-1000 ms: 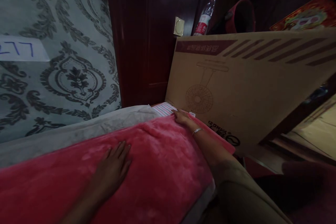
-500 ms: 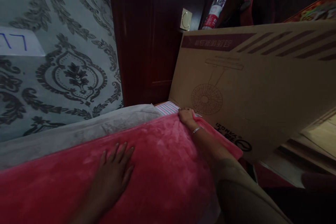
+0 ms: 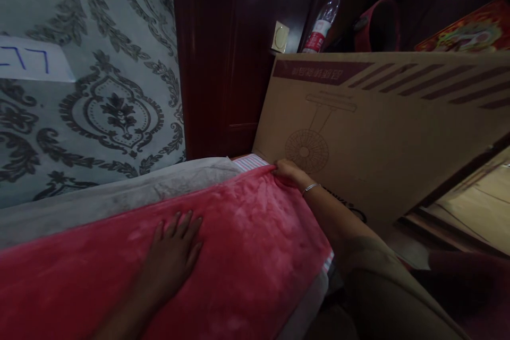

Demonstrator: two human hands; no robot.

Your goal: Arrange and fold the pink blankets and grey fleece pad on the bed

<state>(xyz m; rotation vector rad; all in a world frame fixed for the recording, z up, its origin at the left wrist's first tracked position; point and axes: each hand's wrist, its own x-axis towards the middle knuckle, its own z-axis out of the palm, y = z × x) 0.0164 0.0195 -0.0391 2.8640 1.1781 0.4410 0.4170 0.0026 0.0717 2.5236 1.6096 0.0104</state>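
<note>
- Right hand [image 3: 287, 171]: fingers clamped on far corner of red plush blanket [image 3: 243, 239].
- Left hand [image 3: 171, 252]: flat on blanket, fingers slightly apart.
- Blanket's long axis runs leftward from right fingers, under left; right hand nearer that corner.

Left hand [image 3: 175, 248] flat, right hand [image 3: 290, 171] clenched

A white paper slip [image 3: 37, 62] ended in a handwritten "77"; the cardboard fan box [image 3: 382, 138] bore upside-down, partly hidden brand lettering.
</note>
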